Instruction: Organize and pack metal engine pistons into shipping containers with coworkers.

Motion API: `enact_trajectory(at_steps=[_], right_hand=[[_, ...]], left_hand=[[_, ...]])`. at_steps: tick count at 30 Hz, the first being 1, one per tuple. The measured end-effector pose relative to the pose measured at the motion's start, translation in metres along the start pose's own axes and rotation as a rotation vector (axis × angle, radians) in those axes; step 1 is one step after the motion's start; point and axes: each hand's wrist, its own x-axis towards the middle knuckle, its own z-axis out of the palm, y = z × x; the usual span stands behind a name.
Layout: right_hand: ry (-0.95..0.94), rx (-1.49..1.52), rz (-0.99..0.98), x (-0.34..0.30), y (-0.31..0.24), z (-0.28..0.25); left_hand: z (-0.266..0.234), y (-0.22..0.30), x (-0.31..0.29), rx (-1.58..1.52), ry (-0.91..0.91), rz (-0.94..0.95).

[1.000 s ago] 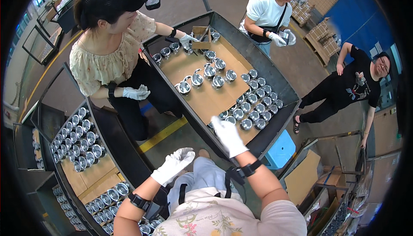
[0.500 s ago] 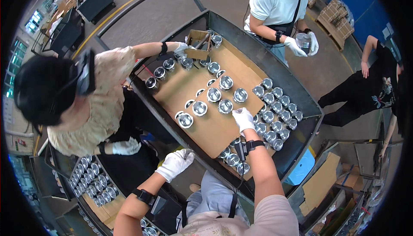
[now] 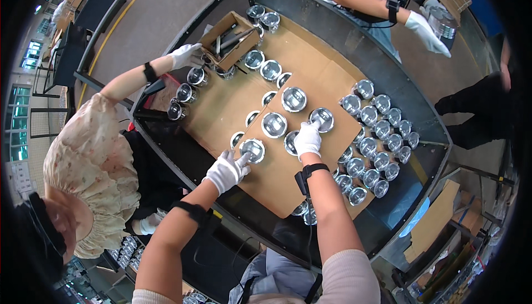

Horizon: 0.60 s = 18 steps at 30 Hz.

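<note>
Silver engine pistons [image 3: 293, 99] stand crown up on a loose cardboard sheet [image 3: 277, 190] in a dark metal bin. My left hand [image 3: 226, 172], in a white glove, reaches to the near-left piston [image 3: 252, 150]; its fingers are apart and fingertips touch or nearly touch the rim. My right hand [image 3: 308, 139], also gloved, has a finger stretched over the right-hand piston [image 3: 322, 120]. Beside that hand stands another piston [image 3: 291, 143], partly covered by it. Both of my hands look open; no piston is lifted. More pistons [image 3: 270, 98] show partly from under the sheet's far edge.
Rows of pistons [image 3: 381, 129] fill the bin's right side. A co-worker's gloved hand [image 3: 187, 56] is beside a small cardboard box [image 3: 230, 41] of tools at the far left. Another person's gloved hand [image 3: 429, 32] is at a stack of clear, round items [image 3: 441, 24] beyond the bin's wall [image 3: 354, 29].
My left hand has moved from outside the bin onto the near-left piston. My right hand has shifted from the sheet's right edge to the right-hand piston. The view has tilted down.
</note>
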Motion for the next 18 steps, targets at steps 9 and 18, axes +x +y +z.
enact_trajectory(at_steps=[9,18], right_hand=[[0.066,0.078,-0.079,0.001,0.048,0.003],[0.2,0.064,-0.321,-0.12,0.053,-0.129]], left_hand=[[0.068,0.003,0.039,-0.501,-0.246,-0.355],[0.082,0.011,0.039,-0.705,-0.243,-0.502]])
